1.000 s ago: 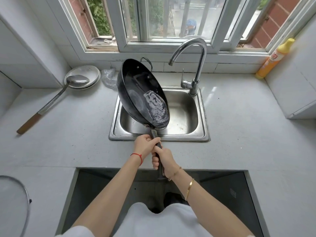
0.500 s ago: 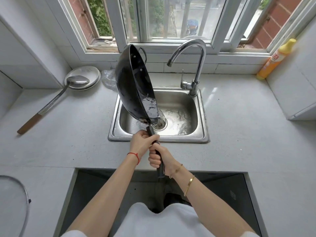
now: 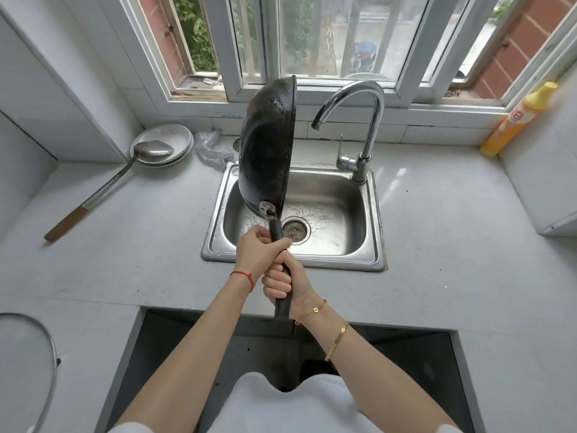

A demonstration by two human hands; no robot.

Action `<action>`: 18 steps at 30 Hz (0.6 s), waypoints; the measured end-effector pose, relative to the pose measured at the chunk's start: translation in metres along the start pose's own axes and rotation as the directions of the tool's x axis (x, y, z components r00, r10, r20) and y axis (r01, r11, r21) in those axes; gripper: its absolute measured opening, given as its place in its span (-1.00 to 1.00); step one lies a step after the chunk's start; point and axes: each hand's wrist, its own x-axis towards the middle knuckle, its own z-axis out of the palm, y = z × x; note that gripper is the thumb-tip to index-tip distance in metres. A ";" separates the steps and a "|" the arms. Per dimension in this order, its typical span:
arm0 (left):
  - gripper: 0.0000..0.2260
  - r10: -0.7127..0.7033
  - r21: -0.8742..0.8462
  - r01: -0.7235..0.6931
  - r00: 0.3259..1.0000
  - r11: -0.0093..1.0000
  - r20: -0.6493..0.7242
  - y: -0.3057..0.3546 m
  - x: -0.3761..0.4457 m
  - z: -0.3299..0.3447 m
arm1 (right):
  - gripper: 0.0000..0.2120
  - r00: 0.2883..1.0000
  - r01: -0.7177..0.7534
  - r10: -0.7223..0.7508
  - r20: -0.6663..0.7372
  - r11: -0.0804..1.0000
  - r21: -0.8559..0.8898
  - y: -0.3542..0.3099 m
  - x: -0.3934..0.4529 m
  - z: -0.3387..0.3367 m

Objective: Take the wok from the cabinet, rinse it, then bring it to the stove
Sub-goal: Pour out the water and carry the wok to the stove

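The black wok [image 3: 268,151] stands on edge over the left part of the steel sink [image 3: 371,257], its dark underside facing left and its open side turned right, towards the tap [image 3: 359,126]. Both hands hold its long black handle. My left hand [image 3: 259,248] grips the handle near the wok's rivet plate. My right hand [image 3: 285,282] grips it lower down, closer to me. No water runs from the tap. The sink's basin is wet around the drain [image 3: 295,229].
A steel ladle [image 3: 103,189] with a wooden grip lies on the counter at left, its bowl in stacked plates [image 3: 175,135]. A scouring pad [image 3: 212,148] sits behind the sink. A yellow bottle [image 3: 518,120] stands at the far right. A glass lid [image 3: 28,367] lies front left.
The wok has been rolled from tilted, with water inside, to standing on edge; the water has poured out into the sink. Both hands stayed on the handle.
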 end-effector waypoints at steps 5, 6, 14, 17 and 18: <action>-0.73 0.008 0.003 -0.008 1.000 1.000 -0.015 0.003 0.000 0.002 | -0.49 0.999 -0.004 0.003 0.051 1.000 0.014 -0.003 -0.002 -0.002; -0.73 0.008 0.003 -0.008 1.000 1.000 -0.018 0.004 -0.001 0.002 | -0.49 0.998 -0.005 0.004 0.060 1.000 0.024 -0.003 -0.002 -0.002; -0.71 -0.013 -0.011 0.013 0.999 1.000 -0.043 0.010 -0.001 0.004 | -0.61 0.994 -0.026 0.018 0.108 0.997 0.071 -0.007 -0.001 -0.001; -0.68 -0.014 -0.010 0.013 0.998 1.000 -0.055 0.011 0.000 0.006 | -0.60 0.994 -0.040 0.031 0.109 0.996 0.084 -0.009 -0.001 -0.002; -0.68 -0.014 -0.010 0.014 0.998 1.000 -0.057 0.011 -0.001 0.006 | -0.60 0.993 -0.045 0.036 0.109 0.996 0.081 -0.010 -0.002 -0.003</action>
